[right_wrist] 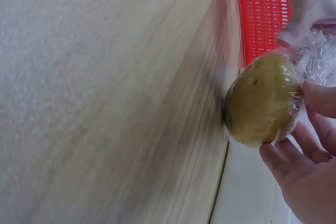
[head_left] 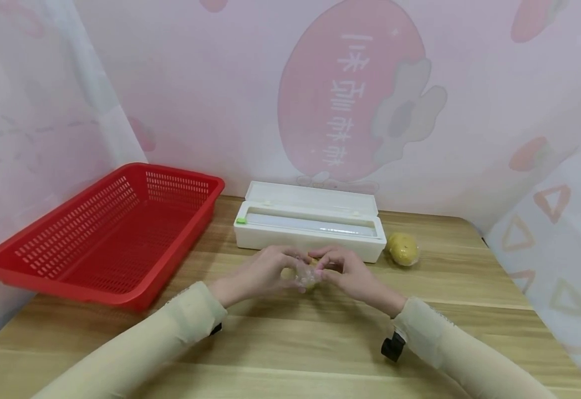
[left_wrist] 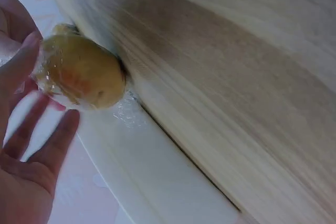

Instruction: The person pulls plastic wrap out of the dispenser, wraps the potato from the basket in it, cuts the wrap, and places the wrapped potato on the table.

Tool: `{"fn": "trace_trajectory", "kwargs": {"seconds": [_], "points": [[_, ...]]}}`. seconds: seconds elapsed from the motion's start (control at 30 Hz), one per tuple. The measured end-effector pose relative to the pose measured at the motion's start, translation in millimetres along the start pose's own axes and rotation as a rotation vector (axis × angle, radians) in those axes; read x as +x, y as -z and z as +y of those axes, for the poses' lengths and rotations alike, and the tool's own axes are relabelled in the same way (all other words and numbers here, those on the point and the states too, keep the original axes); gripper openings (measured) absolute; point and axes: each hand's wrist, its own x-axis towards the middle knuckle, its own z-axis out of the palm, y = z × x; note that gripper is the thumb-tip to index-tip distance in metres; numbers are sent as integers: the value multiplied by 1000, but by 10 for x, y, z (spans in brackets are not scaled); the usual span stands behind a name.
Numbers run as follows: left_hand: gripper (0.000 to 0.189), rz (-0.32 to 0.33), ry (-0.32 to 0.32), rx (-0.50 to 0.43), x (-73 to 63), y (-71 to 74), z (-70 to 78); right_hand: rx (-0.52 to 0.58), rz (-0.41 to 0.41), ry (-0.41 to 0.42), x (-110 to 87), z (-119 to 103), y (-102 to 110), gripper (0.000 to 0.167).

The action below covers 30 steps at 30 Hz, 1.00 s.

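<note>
Between both hands, at the front of the white dispenser, a potato (left_wrist: 86, 74) wrapped in cling film sits low over the wooden table. Loose, bunched cling film (head_left: 307, 274) gathers on its upper side. My left hand (head_left: 268, 271) holds it from the left, thumb and fingers at the film. From the right, my right hand (head_left: 346, 272) pinches the film with thumb and forefinger, other fingers lying along the potato's side in the right wrist view. Much of the potato is hidden by the fingers in the head view.
Behind the hands stands a white cling film dispenser (head_left: 310, 241), lid up, film roll inside, green slider (head_left: 241, 220) at its left end. A wrapped potato (head_left: 404, 249) lies right of it, with another yellow shape partly behind. A red slotted basket (head_left: 171, 266) is at the left.
</note>
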Motion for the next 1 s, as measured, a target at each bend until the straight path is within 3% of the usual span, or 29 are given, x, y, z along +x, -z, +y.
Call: {"fn": "trace_trajectory", "kwargs": {"seconds": [0.13, 0.23, 0.33, 0.43, 0.6, 0.83, 1.0], "points": [[10, 56, -18, -151, 45, -7, -55, -10, -2, 4, 3, 67, -4, 6], [6, 75, 50, -255, 60, -14, -88, -25, 3, 10, 1, 86, -13, 7], [5, 81, 120, -298, 73, -33, -100, -43, 7, 19, -16, 76, -18, 8], [5, 92, 147, -307, 92, -61, -92, -54, 20, 7, -37, 69, -22, 10], [7, 95, 155, -281, 110, -85, -63, -35, 71, -40, -35, 70, -37, 26], [8, 104, 183, -258, 124, -125, -44, -69, 125, 28, -10, 80, -15, 15], [13, 121, 213, -243, 122, -155, -57, -109, 119, 70, 1, 87, 13, 13]]}}
